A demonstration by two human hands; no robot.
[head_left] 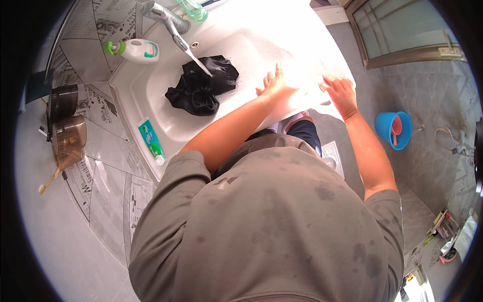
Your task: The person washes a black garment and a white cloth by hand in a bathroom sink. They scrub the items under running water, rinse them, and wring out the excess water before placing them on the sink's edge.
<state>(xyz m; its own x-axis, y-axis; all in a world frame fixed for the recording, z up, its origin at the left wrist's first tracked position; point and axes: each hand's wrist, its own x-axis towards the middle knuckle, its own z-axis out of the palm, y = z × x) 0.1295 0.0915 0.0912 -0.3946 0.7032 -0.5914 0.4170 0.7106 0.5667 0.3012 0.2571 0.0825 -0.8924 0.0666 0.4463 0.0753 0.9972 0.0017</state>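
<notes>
A black wet cloth garment (pixel 201 85) lies bunched in the white sink basin (pixel 166 118), under a stream of water from the chrome faucet (pixel 173 30). To the right of it, my left hand (pixel 274 84) is over the near side of the basin with its fingers stretched and apart. Farther right, at the sink's right edge, my right hand (pixel 341 95) has its fingers loosely bent and appears to hold nothing. Strong glare washes out the white surface around both hands, so details there are hard to make out.
A white pump bottle (pixel 141 51) with a green head and a green-blue tube (pixel 150 140) sit on the sink's left rim. A green clear bottle (pixel 193 9) stands behind the faucet. On the floor at right is a blue bucket (pixel 381 123) holding a pink scoop (pixel 397 125).
</notes>
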